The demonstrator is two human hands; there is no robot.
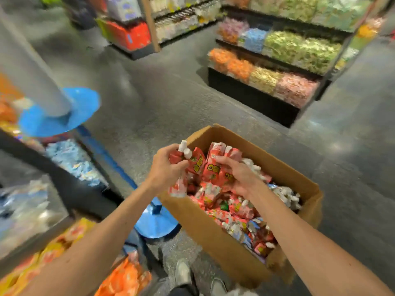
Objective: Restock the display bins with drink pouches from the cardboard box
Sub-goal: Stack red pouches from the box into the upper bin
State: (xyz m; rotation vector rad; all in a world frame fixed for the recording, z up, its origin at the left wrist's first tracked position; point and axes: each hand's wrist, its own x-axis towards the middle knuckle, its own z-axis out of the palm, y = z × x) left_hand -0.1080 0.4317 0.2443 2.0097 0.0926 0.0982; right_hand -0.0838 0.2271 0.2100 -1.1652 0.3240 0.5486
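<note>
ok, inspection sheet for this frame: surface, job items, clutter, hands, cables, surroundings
Surface: grey speckled floor; what the box rests on is hidden.
Job's things: open brown cardboard box, full of red drink pouches with white caps; dark display bin on the left holds blue-white packets.
Clutter: blue disc-shaped stand base beside the box.
Hands: left hand grips a bunch of pouches above the box edge; right hand grips pouches over the box.
Cables: nothing seen.
Surroundings: tiered shelves of bagged sweets, blurred.
</note>
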